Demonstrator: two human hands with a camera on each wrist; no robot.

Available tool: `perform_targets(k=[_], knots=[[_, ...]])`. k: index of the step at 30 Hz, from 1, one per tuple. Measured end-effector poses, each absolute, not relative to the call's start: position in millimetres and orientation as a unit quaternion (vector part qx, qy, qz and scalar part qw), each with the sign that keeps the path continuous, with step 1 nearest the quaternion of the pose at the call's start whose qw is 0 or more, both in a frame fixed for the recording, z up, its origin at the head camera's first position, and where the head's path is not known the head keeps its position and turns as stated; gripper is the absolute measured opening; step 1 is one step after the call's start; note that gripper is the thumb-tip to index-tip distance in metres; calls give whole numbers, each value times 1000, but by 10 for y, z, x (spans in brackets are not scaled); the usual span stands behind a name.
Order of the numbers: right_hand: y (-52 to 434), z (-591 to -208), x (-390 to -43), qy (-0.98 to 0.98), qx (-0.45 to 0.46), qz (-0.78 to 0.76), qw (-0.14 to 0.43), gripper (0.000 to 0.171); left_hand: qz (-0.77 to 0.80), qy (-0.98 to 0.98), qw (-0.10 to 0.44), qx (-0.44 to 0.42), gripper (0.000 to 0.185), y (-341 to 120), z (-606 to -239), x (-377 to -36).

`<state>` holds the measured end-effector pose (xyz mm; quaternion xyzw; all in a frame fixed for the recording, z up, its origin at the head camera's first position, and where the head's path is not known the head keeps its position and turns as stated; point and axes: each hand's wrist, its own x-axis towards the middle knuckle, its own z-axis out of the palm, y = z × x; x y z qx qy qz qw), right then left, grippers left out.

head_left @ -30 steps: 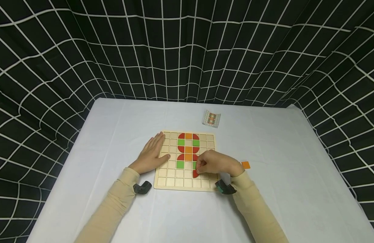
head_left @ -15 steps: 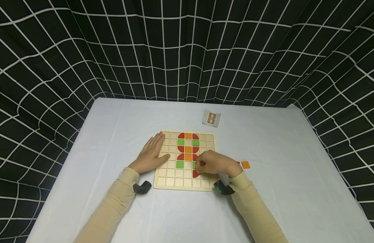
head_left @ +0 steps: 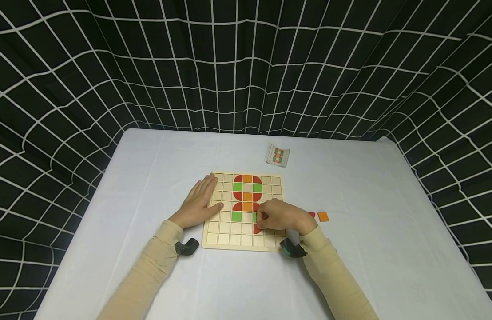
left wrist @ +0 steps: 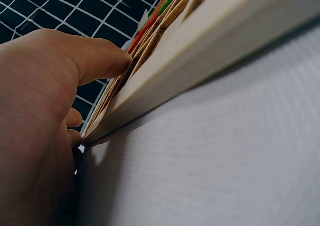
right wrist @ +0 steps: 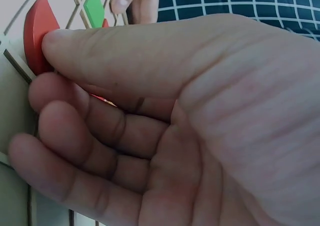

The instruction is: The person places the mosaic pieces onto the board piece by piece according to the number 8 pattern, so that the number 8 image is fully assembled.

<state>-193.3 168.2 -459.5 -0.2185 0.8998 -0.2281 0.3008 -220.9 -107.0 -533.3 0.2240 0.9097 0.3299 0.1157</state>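
A wooden grid board (head_left: 224, 239) lies on the white table, with red quarter-circle, green square and orange square tiles set in its middle columns. My right hand (head_left: 279, 215) is over the lower right part of the board. Thumb and curled fingers pinch a red quarter-circle tile (right wrist: 37, 36), which sits in a cell just below a green square (head_left: 255, 217) partly covered by the fingers. My left hand (head_left: 195, 206) rests along the board's left side with straight fingers, its thumb over the edge, as the left wrist view also shows.
An orange square tile (head_left: 323, 217) and a red tile (head_left: 311, 214), partly behind the right wrist, lie on the table right of the board. A small printed pattern card (head_left: 278, 156) lies beyond it. Black curtains with white grid lines (head_left: 238, 66) surround the table.
My right hand has stayed at the same cell, its wrist shifting slightly left so more of the loose red tile shows. The red quarter-circle now sits slightly further under the fingers. My left hand has not moved.
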Motion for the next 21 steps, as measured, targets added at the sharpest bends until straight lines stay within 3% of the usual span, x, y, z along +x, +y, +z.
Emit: perform_targets(k=[18, 21], knots=[[1745, -4560, -1947, 912, -191, -243, 269, 30, 326, 911, 119, 221, 86, -1069, -5288, -2183], [1805, -4462, -1950, 905, -196, -284, 247, 24, 326, 911, 120, 222, 85, -1066, -5294, -2193]])
